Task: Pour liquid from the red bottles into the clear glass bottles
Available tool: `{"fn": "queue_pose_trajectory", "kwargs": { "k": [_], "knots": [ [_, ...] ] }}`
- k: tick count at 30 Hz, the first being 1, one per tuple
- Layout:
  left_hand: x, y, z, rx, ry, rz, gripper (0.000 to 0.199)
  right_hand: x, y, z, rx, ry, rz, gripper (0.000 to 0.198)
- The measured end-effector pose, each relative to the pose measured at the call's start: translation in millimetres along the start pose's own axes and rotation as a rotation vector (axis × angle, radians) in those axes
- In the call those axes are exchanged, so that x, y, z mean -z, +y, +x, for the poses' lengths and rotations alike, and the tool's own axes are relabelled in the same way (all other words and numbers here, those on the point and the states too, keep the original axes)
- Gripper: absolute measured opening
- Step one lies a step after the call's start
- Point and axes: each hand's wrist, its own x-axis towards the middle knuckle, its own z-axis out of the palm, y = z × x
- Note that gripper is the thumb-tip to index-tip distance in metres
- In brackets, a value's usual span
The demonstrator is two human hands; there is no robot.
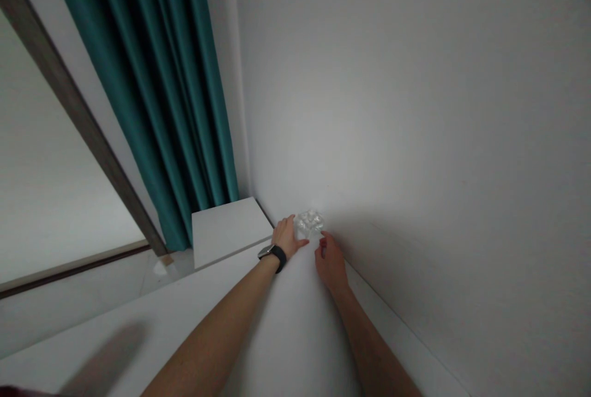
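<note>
A crumpled clear plastic bag (309, 223) sits at the far end of the white surface (295, 311), close against the wall. My left hand (287, 238), with a dark watch (273, 254) on its wrist, is at the bag's left side, thumb and fingers spread apart around that edge. On the other side my right hand (330, 260) has its fingers curled, the index fingertip near the bag's lower right edge. Whether the right fingertips pinch a bit of the plastic is too small to make out.
A white wall (392, 108) rises right behind the surface. To the left stand a lower white cabinet top (231, 228) and a long teal curtain (161, 77). A brown frame (78, 101) slants down at the far left to a pale floor (115, 292).
</note>
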Motion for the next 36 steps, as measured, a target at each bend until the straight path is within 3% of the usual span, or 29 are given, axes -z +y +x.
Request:
{"fn": "queue_pose_trajectory", "kwargs": {
  "k": [14, 22, 30, 36],
  "knots": [
    [52.6, 17.3, -88.0, -0.03, 0.073, -0.058, 0.04, 21.2, -8.0, 3.0, 0.16, 0.049, 0.045, 0.039],
    [78.4, 23.1, -152.3, -0.031, 0.095, -0.156, 0.033, 22.3, -26.5, -9.4, 0.241, 0.103, 0.088, 0.037],
    [115.7, 21.6, -196.4, -0.066, 0.163, -0.217, 0.036, 2.9, -80.9, -43.5, 0.32, 0.014, 0.18, 0.041],
    [160.5, 13.3, -221.9, -0.086, 0.259, -0.209, 0.037, -5.4, -130.5, -73.5, 0.391, -0.06, 0.265, 0.04]
  ]
}}
